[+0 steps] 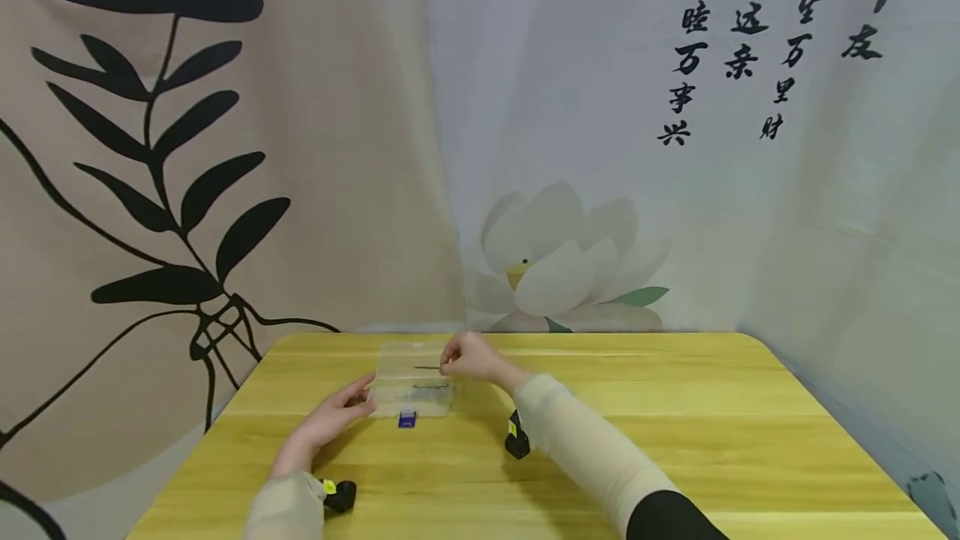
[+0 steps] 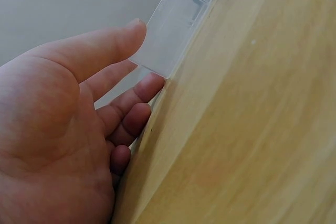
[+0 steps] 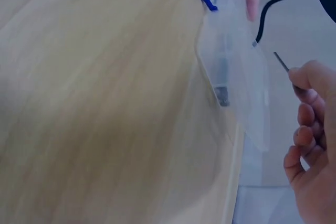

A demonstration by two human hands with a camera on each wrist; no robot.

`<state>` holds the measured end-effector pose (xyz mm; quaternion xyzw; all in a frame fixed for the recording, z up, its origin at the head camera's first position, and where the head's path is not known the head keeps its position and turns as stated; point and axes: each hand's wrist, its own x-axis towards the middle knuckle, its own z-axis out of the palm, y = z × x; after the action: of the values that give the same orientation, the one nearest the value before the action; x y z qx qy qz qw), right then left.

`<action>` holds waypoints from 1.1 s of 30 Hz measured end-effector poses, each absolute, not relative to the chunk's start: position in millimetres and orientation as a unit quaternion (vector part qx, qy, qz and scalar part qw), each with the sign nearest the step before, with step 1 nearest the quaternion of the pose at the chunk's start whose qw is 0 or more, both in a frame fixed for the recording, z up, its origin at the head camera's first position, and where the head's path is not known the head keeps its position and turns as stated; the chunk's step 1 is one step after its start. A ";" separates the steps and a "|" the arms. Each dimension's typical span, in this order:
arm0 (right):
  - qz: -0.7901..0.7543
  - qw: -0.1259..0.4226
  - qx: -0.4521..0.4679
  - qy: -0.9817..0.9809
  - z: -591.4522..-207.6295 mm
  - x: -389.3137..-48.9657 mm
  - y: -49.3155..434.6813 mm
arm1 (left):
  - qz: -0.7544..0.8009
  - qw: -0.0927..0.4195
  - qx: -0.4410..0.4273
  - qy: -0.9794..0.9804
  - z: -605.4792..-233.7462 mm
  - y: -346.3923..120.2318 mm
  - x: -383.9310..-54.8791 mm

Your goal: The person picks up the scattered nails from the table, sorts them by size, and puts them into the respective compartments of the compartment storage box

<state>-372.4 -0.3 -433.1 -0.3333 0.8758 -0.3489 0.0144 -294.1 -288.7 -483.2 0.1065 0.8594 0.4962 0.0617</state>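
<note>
Over the open lid of a clear box (image 1: 384, 405), at about two o'clock from the box's middle in the head view, the right hand (image 1: 472, 355) pinches a thin dark rod (image 1: 426, 368) between thumb and fingertips. The rod's free end points to nine o'clock, clear of the lid. At nine o'clock of the box, the left hand (image 1: 341, 415) holds its near left corner, thumb to the front and fingers set behind (a light grip, the little finger loose). The box rests on the desk (image 1: 615, 448), lid tipped back to twelve o'clock; in its tray lie dark thin pieces (image 1: 431, 387), too small to tell apart. A blue latch (image 1: 407, 419) juts from its front at six o'clock. Farther out, one black device (image 1: 517, 437) sits by the right sleeve (image 1: 577, 432) at four o'clock, another by the left sleeve (image 1: 287, 507) at seven. Beyond the desk, at twelve o'clock, hangs a curtain (image 1: 367, 148) printed with leaves, a flower and characters.
</note>
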 end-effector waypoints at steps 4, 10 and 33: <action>-0.336 0.014 -0.333 0.881 -436.7 -370.4 -10.6 | 0.503 0.063 0.109 0.855 -484.8 -289.9 -295.1; -0.311 0.006 -0.332 0.890 -444.5 -371.9 -18.4 | 0.506 0.066 0.112 0.853 -484.1 -288.5 -294.8; -0.357 0.010 -0.328 0.874 -429.8 -366.6 30.4 | 0.497 0.076 0.095 0.859 -481.1 -287.9 -293.4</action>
<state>-366.6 30.4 -429.8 -0.3281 0.8744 -0.3574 0.0100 -293.4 -287.9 -481.1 0.0954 0.8589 0.4975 0.0756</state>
